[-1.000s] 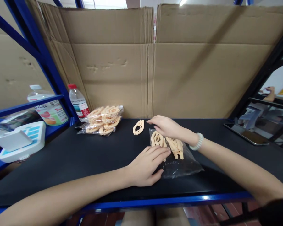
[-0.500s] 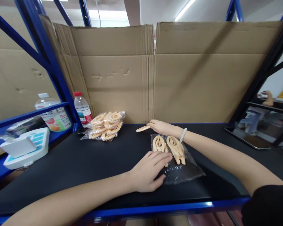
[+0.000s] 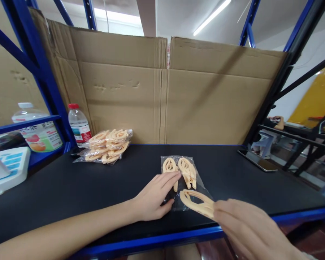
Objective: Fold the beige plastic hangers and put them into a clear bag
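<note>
Two beige folding hangers [image 3: 187,172] lie side by side in a clear plastic bag [image 3: 196,187] on the black tabletop. My left hand [image 3: 155,196] rests over the bag's left part, fingers stretched out and thumb apart, covering some of the left hanger. Near the table's front edge, my right hand [image 3: 246,225] pinches another beige folding hanger [image 3: 197,204] by one end. Its looped end points left, over the lower part of the bag; I cannot tell if they touch.
Bagged beige hangers [image 3: 105,146] are piled at the back left beside a red-capped water bottle [image 3: 79,126]. A larger bottle [image 3: 39,130] and a white device [image 3: 9,168] stand farther left. A phone or tablet [image 3: 257,160] lies at right. Cardboard [image 3: 124,90] walls the back.
My right hand has come from the back of the table to the front right, bringing the hanger over the bag. My left hand stays on the bag. The view has shifted.
</note>
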Tool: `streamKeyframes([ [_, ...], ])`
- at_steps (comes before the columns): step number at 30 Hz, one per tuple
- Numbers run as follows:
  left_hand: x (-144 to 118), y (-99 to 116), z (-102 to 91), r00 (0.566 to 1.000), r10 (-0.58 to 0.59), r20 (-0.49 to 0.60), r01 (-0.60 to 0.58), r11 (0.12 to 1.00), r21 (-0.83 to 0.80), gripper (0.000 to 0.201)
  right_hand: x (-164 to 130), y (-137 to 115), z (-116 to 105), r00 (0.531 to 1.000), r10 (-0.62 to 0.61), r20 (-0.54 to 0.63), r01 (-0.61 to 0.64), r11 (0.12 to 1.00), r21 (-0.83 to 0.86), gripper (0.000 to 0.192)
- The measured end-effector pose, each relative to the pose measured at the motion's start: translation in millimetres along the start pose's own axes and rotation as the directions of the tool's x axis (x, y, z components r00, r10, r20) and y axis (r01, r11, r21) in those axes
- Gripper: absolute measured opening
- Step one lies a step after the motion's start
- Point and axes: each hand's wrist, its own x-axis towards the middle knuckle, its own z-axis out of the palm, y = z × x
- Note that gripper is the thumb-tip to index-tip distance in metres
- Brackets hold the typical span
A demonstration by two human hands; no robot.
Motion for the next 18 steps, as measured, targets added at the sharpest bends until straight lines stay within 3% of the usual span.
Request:
streamKeyframes([
  [2, 0, 0, 0.2, 1.0, -0.001, -0.008, 0.001, 1.0, 0.013, 0.077, 4, -5, 13, 0.999, -0.039, 0.013, 0.039, 0.999, -0.033, 0.031],
  [5, 2, 3, 1.4, 1.0, -0.012, -0.021, 0.013, 0.999, 0.03, 0.075, 16, 3, 50, 0.997, -0.014, 0.07, 0.021, 0.994, -0.111, 0.029],
  [8, 4, 6, 2.8, 0.999, -0.016, -0.041, 0.018, 0.999, 0.045, 0.071, 23, 13, 87, 0.979, 0.104, 0.175, -0.063, 0.973, -0.224, 0.026],
  [10, 3, 9, 0.3, 0.999, -0.023, -0.04, 0.026, 0.998, 0.058, 0.067, 21, 15, 95, 0.962, 0.147, 0.232, -0.087, 0.964, -0.25, 0.033],
  [13, -4, 14, -13.1, 0.999, -0.033, -0.006, 0.034, 0.996, 0.078, 0.057, 11, 17, 76, 0.943, 0.163, 0.289, -0.12, 0.979, -0.162, 0.041],
  [18, -24, 25, -38.5, 0.997, -0.052, 0.054, 0.05, 0.998, 0.034, 0.04, -18, 41, 34, 0.911, 0.134, 0.391, -0.2, 0.971, 0.134, 0.05],
])
